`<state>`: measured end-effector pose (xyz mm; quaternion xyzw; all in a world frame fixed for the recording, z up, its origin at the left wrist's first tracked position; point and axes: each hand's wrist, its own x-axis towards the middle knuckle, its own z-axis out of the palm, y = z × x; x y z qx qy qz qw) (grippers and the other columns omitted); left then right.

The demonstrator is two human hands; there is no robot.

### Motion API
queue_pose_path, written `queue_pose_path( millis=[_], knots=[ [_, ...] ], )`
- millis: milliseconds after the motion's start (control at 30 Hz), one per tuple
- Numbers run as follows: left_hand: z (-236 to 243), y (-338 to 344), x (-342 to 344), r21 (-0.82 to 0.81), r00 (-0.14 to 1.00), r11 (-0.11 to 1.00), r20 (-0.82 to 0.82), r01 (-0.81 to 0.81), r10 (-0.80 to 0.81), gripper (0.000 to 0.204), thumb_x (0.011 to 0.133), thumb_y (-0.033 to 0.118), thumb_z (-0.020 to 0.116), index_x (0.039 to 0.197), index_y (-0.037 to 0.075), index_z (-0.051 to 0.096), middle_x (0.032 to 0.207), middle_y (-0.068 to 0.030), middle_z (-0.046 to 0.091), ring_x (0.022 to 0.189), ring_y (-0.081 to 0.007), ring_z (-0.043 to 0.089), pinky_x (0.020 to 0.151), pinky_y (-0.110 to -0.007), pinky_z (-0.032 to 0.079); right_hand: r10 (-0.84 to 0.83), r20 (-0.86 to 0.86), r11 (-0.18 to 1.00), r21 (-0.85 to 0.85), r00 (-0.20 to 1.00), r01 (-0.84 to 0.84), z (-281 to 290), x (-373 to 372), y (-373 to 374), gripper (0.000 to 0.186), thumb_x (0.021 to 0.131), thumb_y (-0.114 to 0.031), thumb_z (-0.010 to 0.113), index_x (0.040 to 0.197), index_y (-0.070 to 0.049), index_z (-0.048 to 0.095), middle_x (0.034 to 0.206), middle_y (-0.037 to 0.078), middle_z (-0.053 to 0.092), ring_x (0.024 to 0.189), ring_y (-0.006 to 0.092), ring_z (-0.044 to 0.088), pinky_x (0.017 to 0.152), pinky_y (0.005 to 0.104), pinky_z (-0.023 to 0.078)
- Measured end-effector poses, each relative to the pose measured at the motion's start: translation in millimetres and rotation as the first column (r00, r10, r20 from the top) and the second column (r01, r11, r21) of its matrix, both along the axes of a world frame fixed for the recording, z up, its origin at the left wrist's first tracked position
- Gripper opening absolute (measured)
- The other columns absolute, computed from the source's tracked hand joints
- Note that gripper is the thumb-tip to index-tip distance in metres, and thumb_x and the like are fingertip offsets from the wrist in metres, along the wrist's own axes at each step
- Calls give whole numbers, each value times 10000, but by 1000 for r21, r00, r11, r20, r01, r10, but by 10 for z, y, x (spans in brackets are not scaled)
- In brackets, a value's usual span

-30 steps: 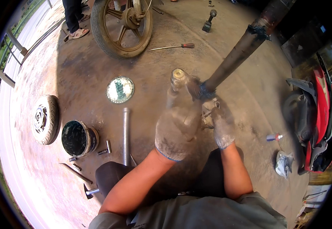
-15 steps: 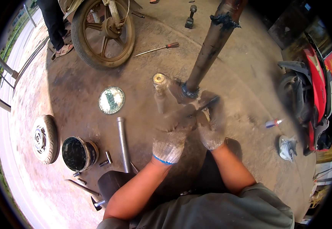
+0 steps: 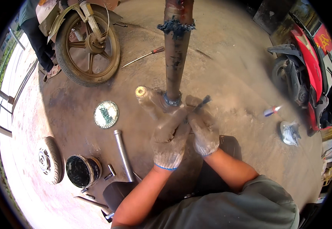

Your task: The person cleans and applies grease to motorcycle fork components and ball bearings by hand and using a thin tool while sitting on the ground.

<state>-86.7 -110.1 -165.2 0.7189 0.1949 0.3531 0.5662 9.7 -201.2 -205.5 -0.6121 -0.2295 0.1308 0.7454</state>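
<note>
Both hands gloved in soiled knit, close together low over the floor. Left hand: fingers curled inward. Right hand: fingers bent toward the left's. Slim dark tufted piece sticks out where their fingertips meet; cannot tell which hand grips it.

Just ahead of the left hand: upright metal column, ragged blue-black grease round its foot and higher up. Brass-topped cylinder beside the foot, ahead-left of the hands.

Left of the hands: round pale lid; metal pipe, nearer; bucket of dark matter, farther out. Ahead-left, beyond the cylinder: screwdriver. Well off right: small can, crumpled plastic bag, red motorcycle.
</note>
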Motion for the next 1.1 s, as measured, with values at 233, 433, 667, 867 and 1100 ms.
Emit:
queue_pose_path(
  millis=[233, 433, 667, 867, 1100],
  knots=[
    [-107, 6, 120, 729, 995, 678, -86, 96, -50, 530, 651, 17, 840, 1155, -14, 680, 1088, -167, 671, 904, -397, 676, 737, -464, 545, 33, -130, 966, 259, 991, 1, 135, 443, 49, 269, 969, -96, 677, 1224, -11, 672, 1004, 112, 745, 879, 153, 690, 849, 295, 550],
    [-212, -12, 179, 814, 1000, 581, -12, 14, -8, 458, 682, 60, 816, 1122, 25, 692, 1091, -144, 643, 856, -344, 652, 657, -436, 506, -19, 419, 945, -290, 908, 154, 94, 794, 135, 257, 936, -114, 672, 1186, -83, 727, 905, 132, 703, 802, 259, 692, 750, 363, 549],
    [-275, 8, 145, 823, 998, 564, -62, 70, -32, 569, 617, 18, 827, 1165, -34, 684, 1124, -234, 665, 890, -440, 673, 719, -482, 526, -63, 687, 973, -120, 724, 199, -80, 774, 231, 273, 902, -93, 698, 1168, -136, 748, 888, 121, 689, 793, 313, 682, 728, 412, 570],
    [-290, 16, 163, 842, 997, 533, -76, 80, -28, 554, 642, 23, 829, 1174, -26, 684, 1119, -230, 663, 887, -443, 679, 715, -486, 530, 20, 559, 988, -135, 829, 67, -156, 734, 230, 314, 896, -91, 709, 1205, -136, 733, 910, 125, 699, 803, 315, 692, 719, 416, 573],
    [-317, 28, 162, 862, 1000, 506, -10, 20, -22, 568, 649, 25, 836, 1191, -19, 674, 1109, -233, 668, 887, -431, 689, 703, -470, 537, 156, 499, 967, -254, 852, -28, -36, 774, -62, 344, 878, -92, 721, 1220, -131, 731, 892, 106, 697, 796, 324, 681, 714, 421, 568]
  ],
)
